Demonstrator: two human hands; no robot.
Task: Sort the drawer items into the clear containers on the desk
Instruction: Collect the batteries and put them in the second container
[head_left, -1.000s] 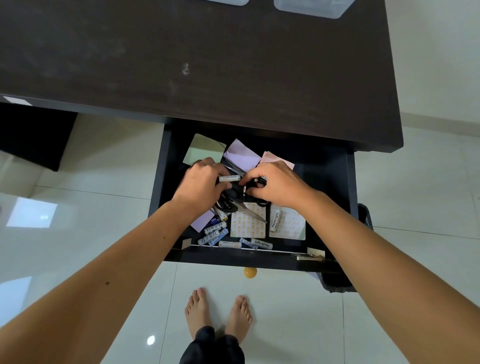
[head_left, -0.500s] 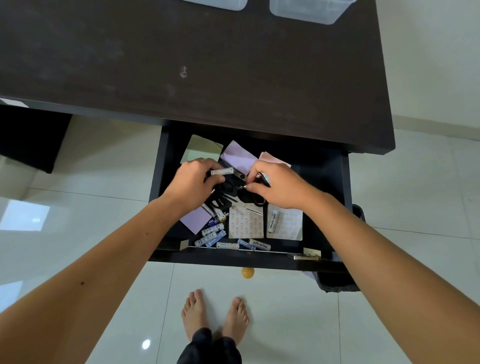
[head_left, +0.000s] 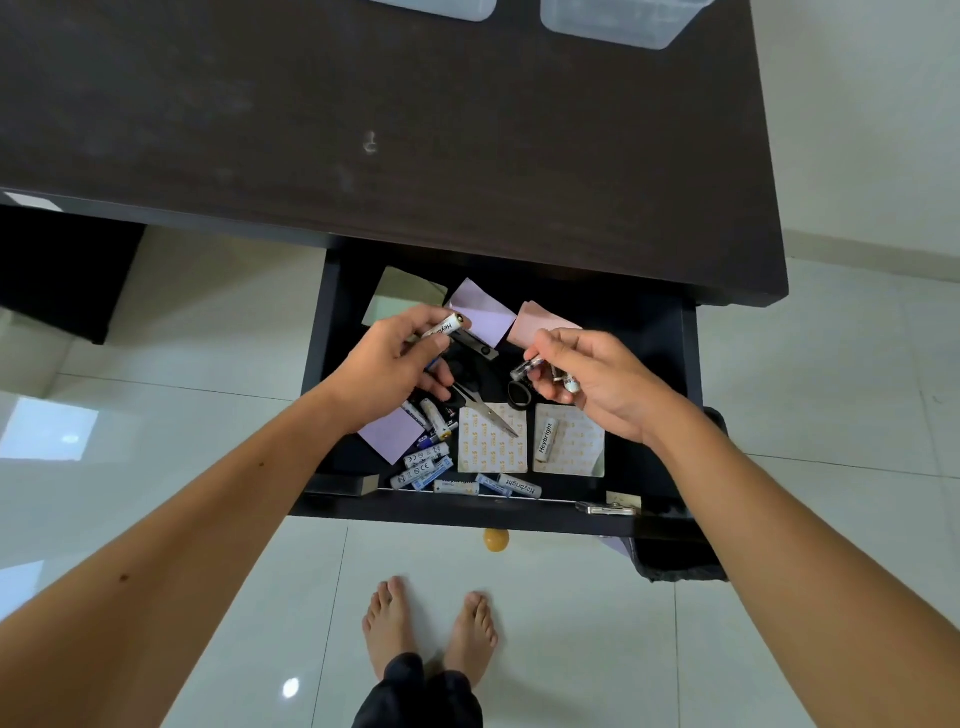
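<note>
The open dark drawer (head_left: 691, 364) holds loose batteries, scissors (head_left: 480, 402), coloured paper notes (head_left: 480, 317) and two patterned sheets (head_left: 493, 441). My left hand (head_left: 389, 369) hovers above the drawer's left part, shut on a white battery (head_left: 448, 326) pinched between thumb and fingers. Above the right part, my right hand (head_left: 597, 387) is shut on several small batteries (head_left: 545, 371) whose ends stick out of the fingers. One white battery (head_left: 545, 440) lies on the right patterned sheet. Several more batteries (head_left: 431, 462) lie along the drawer's front. Two clear containers (head_left: 613, 26) stand at the desk's far edge.
The dark desk top (head_left: 363, 130) stretches between the drawer and the containers. A black bin (head_left: 675, 561) stands on the floor at the drawer's right front corner. A small metal object (head_left: 605, 509) rests on the drawer's front rim. My bare feet (head_left: 431, 623) stand on white tiles.
Both hands have lifted up from the scissors and moved apart, each carrying batteries. The scissors now lie uncovered in the drawer.
</note>
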